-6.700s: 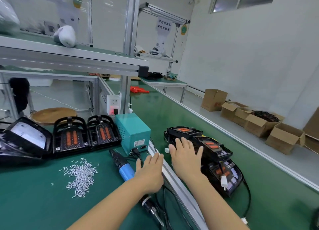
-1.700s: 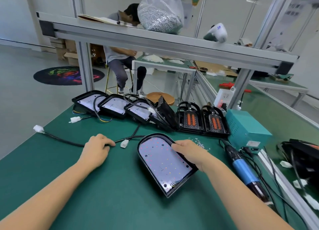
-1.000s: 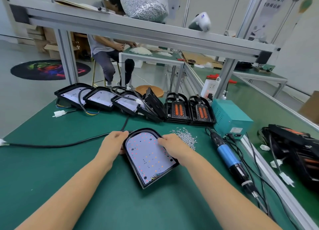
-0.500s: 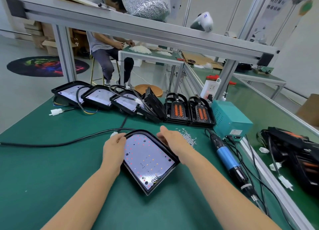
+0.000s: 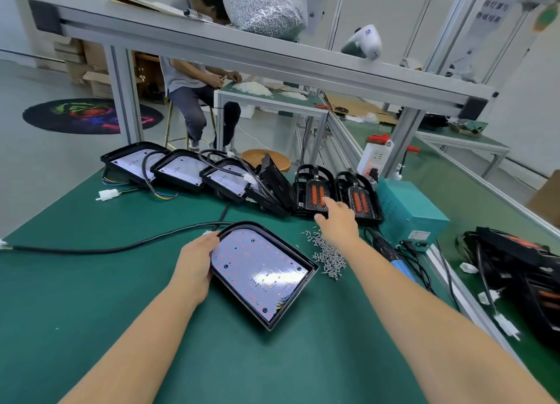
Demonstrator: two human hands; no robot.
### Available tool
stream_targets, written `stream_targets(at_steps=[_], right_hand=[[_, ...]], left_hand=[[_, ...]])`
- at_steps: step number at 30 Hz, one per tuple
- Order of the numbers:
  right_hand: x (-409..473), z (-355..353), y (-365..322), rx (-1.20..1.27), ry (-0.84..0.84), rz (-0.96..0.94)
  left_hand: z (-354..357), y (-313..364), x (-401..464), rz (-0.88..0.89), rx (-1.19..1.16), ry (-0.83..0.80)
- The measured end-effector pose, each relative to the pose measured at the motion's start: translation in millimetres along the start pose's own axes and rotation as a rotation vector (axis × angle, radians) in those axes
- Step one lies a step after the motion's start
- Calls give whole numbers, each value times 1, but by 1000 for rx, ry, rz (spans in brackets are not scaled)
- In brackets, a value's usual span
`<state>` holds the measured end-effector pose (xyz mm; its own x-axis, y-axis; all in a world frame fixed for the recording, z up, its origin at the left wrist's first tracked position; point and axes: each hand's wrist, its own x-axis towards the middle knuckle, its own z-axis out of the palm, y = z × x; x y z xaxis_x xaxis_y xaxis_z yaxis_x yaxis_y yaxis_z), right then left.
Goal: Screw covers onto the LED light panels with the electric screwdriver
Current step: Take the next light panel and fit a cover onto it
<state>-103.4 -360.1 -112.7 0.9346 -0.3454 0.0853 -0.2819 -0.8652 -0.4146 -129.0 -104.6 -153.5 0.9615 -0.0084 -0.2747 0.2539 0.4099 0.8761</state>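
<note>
Half a second ago both our hands framed the LED light panel [image 5: 260, 272]; now only our left hand [image 5: 195, 262] stays on it, fingers curled round the panel's rounded left edge and holding it flat on the green counter [image 5: 75, 306], near the middle and a little toward the near edge. Our right hand [image 5: 336, 219] has left the panel and stretches toward the far edge of the counter, fingers apart and relaxed, gripping nothing, the tips reaching the nearer of the two black covers [image 5: 315, 191] with orange inserts. We judge that positioning is done and fetching a cover has begun; nothing is screwed yet. The loose pile of screws [image 5: 328, 253] lies just beside the panel's right edge, and the electric screwdriver [image 5: 391, 256] rests untouched toward the right edge, partly hidden behind our right forearm. Further uncovered panels [image 5: 178, 170] wait in a row along the far edge.
</note>
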Motion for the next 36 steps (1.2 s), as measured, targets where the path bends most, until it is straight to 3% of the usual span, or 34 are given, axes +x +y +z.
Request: stream_targets(at_steps=[9, 13, 21, 36], right_hand=[[29, 4, -7, -90, -153, 34], [33, 7, -11, -278, -151, 30], [35, 10, -12, -596, 83, -15], [31, 2, 18, -537, 227, -253]], left_hand=[[0, 1, -1, -10, -20, -26], [0, 0, 2, -25, -9, -8], [-1, -1, 4, -23, 2, -10], [2, 0, 4, -18, 54, -33]])
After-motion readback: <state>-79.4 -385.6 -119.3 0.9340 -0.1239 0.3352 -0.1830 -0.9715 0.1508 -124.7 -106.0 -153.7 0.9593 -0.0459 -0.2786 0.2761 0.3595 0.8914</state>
